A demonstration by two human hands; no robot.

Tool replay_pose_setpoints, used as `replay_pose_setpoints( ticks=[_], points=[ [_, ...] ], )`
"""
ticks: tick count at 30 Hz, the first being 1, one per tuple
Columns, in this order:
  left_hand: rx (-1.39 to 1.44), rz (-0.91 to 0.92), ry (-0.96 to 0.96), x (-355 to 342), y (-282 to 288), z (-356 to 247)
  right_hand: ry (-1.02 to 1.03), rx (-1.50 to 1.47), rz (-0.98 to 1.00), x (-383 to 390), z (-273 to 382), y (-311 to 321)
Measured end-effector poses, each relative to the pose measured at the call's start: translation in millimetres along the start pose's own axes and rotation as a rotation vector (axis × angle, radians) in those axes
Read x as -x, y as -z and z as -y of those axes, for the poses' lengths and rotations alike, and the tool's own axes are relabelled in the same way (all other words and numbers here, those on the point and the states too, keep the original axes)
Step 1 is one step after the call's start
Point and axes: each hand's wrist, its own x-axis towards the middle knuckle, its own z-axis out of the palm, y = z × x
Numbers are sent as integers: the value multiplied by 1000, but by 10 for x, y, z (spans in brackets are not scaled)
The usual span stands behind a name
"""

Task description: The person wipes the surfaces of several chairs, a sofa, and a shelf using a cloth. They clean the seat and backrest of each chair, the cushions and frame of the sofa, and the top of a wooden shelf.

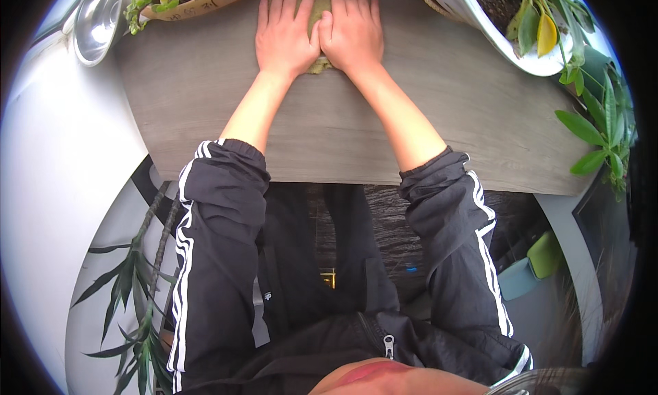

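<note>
My left hand [284,31] and my right hand [353,30] lie flat side by side on a grey wooden tabletop [205,100], fingers pointing away from me. Both press down on an olive-green cloth or sponge [319,66], of which only a thin strip shows between the thumbs and at the wrists. The fingers are stretched out and not curled around it. Black sleeves with white stripes are pushed up to my elbows.
A tan planter with small green plants [185,1] stands at the far left, and a steel bowl [96,21] sits beside it. A white pot with leafy plants [521,31] is at the far right. A spiky plant [137,285] grows at the lower left.
</note>
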Motion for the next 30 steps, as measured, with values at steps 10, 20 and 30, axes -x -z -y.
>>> replay_pose_setpoints(
  ticks=[10, 20, 30],
  points=[
    [26, 126, 143, 1784, -172, -924, -54, 89, 198, 1779, 4, 493],
    [118, 386, 73, 2941, -160, -1563, -149, 204, 268, 3393, -142, 810],
    [130, 263, 37, 1344, -266, -1393, -137, 139, 206, 1767, -528, 830]
  ],
)
